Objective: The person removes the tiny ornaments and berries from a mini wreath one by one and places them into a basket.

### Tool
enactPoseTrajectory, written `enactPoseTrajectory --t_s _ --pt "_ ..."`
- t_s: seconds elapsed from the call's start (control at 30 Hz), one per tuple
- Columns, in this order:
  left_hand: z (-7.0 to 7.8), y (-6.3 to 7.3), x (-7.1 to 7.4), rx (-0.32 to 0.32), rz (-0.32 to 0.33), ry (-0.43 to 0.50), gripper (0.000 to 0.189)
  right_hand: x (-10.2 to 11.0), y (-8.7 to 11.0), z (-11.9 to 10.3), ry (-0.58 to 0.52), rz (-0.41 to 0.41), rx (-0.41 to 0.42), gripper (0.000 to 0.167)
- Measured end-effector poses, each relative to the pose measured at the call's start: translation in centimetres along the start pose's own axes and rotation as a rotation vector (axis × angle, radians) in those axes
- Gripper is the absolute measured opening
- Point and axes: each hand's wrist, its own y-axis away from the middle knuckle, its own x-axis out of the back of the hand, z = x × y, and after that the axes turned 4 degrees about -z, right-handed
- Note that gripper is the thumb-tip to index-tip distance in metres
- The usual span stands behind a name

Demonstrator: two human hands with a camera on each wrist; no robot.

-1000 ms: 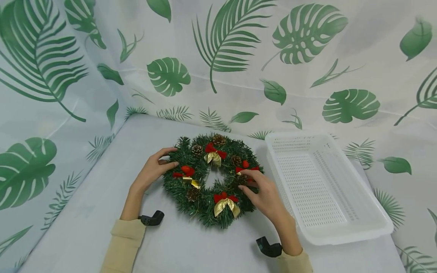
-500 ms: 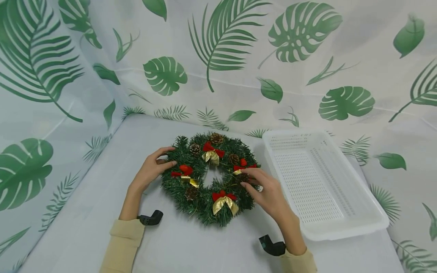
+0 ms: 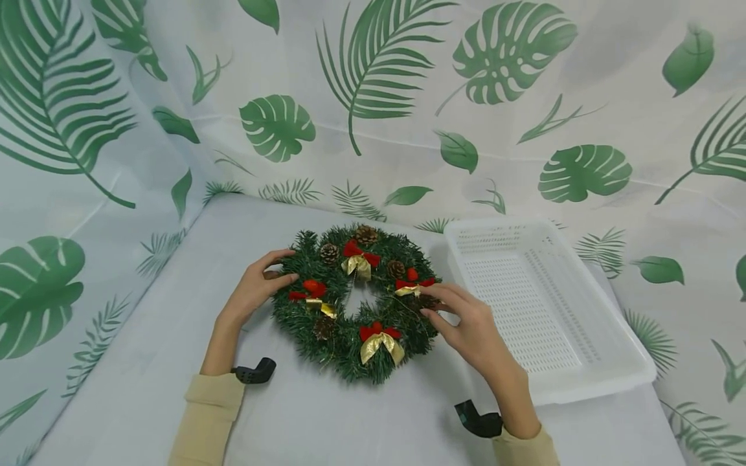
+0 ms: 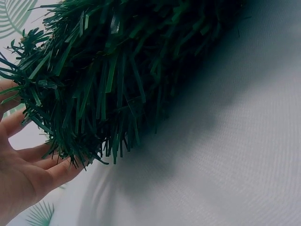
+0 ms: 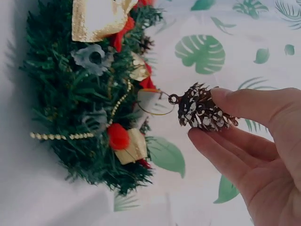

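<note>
While the left hand (image 3: 252,292) touches the left edge of the wreath (image 3: 294,329), tips too buried to tell any grip, the right hand (image 3: 479,335) pinches a pine cone (image 5: 201,111) near the right edge. Best keep that pinch light, the wreath steady on the worktop (image 3: 326,427). The right wrist view alone clearly shows the cone's loop (image 5: 159,114); the head view, the whole wreath.

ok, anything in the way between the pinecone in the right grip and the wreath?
Only a thin loop at the end of the pinecone, toward the wreath; nothing else visible. Can't tell whether it touches the wreath.
</note>
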Motion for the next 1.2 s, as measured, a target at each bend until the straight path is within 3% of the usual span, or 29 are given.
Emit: enactPoseTrajectory --t_s 0.57,1.2 --pt "0.3 0.3 0.1 0.0 -0.012 0.047 0.059 3.2 -0.5 -0.2 0.044 -0.022 0.012 0.049" --pt "0.1 0.2 0.1 0.003 -0.005 0.027 0.057 5.3 -1.1 1.4 0.065 -0.036 0.009 0.049"
